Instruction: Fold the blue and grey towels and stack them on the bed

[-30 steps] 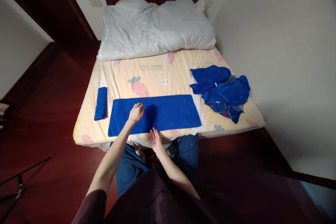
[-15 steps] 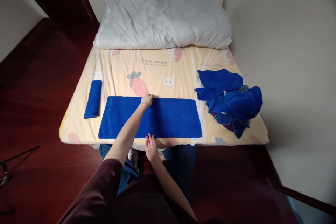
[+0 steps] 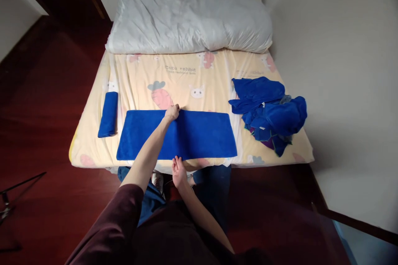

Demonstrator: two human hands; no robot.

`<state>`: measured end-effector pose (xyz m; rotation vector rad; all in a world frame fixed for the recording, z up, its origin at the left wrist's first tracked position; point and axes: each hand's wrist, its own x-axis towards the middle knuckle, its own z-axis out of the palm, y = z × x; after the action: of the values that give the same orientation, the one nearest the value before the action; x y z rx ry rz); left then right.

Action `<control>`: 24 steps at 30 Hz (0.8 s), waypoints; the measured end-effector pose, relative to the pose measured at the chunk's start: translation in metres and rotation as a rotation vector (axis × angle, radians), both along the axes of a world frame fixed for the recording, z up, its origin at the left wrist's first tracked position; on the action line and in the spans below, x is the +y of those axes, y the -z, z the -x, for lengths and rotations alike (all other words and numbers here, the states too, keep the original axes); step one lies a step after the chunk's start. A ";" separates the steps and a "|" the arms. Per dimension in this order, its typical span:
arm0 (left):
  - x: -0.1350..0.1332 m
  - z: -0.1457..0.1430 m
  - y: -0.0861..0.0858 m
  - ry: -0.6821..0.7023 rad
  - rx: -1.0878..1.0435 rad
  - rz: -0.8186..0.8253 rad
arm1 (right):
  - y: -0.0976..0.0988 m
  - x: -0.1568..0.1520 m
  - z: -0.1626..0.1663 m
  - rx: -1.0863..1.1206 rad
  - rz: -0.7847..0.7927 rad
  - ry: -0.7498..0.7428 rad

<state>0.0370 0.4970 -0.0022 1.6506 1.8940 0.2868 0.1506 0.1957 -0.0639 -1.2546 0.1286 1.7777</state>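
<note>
A blue towel lies as a long flat rectangle along the front of the bed, with a faint dark crease down its middle. My left hand reaches across it, fingers closed on the far edge near the centre. At the near edge, almost straight below, is my right hand; its fingers are stretched out and the tips touch the towel's border. To the left sits a narrow folded blue towel. A loose heap of blue towels lies on the right, with some purple cloth showing beneath.
The bed has a pale yellow sheet with carrot and rabbit prints. A large grey-white quilt is piled at its head. A wall stands on the right. A thin black stand leg is on the dark red floor at left.
The view has shifted slightly, so everything sits a little higher in the picture. Both hands keep their places on the towel's far and near edges.
</note>
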 end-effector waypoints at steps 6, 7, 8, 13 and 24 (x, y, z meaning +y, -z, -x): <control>-0.008 0.002 -0.015 -0.042 -0.171 -0.009 | -0.007 0.003 -0.001 0.008 -0.073 0.006; -0.009 0.002 -0.016 -0.046 -0.189 -0.015 | -0.009 0.004 -0.001 0.016 -0.078 0.013; -0.010 0.003 -0.018 -0.049 -0.205 -0.026 | -0.011 0.004 0.000 0.014 -0.088 0.014; -0.015 0.007 -0.032 -0.049 -0.274 -0.096 | -0.017 -0.010 -0.004 -0.054 -0.133 -0.003; -0.047 0.047 -0.107 -0.128 -0.350 -0.372 | -0.075 0.012 -0.065 -0.392 -0.416 -0.079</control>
<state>-0.0104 0.4502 0.1048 1.5780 1.7488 0.9653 0.2156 0.2079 0.0110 -1.2795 -0.4955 1.4882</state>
